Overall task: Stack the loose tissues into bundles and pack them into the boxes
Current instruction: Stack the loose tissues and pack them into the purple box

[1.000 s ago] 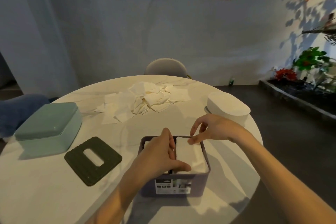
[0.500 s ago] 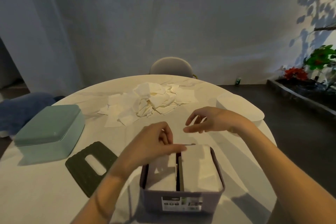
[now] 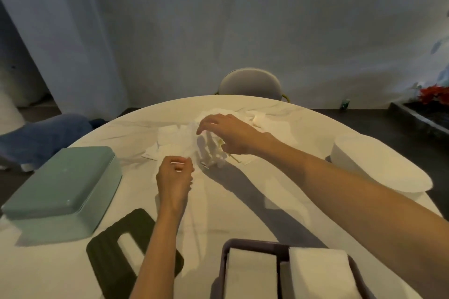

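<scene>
Fingers: those of the right hand [image 3: 228, 136] were spread and bent down over the loose tissues [image 3: 184, 138], holding nothing that could be seen; whether the tips touched the paper could not be told
Left hand: the left hand [image 3: 174, 172] was near the middle of the frame with fingers curled in; it seemed to pinch something small and white, but this was too blurred to be sure
Loose tissues: a low, untidy pile in the upper middle of the frame, on the far part of the round table [image 3: 243, 201]; thin white squares, some flat, some crumpled and overlapping; they looked soft and easy to crease
Done: the purple box [image 3: 281, 244] at the lower right held two neat white bundles, side by side with a gap between
Left: by my judgement much remained; the pile was not yet stacked, the green box [image 3: 60, 192] at the left stood closed, the white box [image 3: 379, 165] at the right as well; the dark lid [image 3: 109, 250] lay flat on the table beside the purple box, not yet put on
</scene>
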Motion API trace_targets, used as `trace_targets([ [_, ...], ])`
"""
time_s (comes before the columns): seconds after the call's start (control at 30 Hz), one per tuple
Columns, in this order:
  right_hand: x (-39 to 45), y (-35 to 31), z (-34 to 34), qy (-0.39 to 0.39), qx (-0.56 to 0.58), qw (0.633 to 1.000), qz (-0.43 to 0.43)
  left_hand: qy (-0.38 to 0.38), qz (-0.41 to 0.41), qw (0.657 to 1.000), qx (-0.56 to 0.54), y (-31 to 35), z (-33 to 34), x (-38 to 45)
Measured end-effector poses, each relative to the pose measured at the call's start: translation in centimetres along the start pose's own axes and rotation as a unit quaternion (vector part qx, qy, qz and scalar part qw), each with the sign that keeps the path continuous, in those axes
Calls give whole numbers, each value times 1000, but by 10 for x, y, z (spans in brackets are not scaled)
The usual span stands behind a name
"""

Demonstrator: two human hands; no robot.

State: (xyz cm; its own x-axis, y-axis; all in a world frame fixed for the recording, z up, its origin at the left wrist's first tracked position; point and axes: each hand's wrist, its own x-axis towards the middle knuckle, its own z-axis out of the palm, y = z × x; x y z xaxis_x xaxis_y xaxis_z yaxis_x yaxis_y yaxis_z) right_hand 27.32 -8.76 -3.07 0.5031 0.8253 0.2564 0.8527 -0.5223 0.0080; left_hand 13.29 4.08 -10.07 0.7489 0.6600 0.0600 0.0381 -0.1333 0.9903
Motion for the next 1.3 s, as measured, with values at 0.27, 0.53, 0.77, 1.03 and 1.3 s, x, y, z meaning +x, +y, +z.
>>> trace_targets([
  [0.27,48,20,26,-100,-132,980,-108,13,-50,997,-61,-7,-15,25],
  [0.53,49,20,23,-17,-16,996,-84,33,-32,995,-83,-14,-24,33],
  [0.77,2,22,-1,88,175,980,31,31,-30,990,-132,-13,-18,34],
  [1.03,-8,19,34,-119,26,992,-33,11,-35,991,-125,-13,-17,29],
  [1.3,-22,30,39,-13,34,997,-73,1,-35,991,-131,-13,-17,31],
])
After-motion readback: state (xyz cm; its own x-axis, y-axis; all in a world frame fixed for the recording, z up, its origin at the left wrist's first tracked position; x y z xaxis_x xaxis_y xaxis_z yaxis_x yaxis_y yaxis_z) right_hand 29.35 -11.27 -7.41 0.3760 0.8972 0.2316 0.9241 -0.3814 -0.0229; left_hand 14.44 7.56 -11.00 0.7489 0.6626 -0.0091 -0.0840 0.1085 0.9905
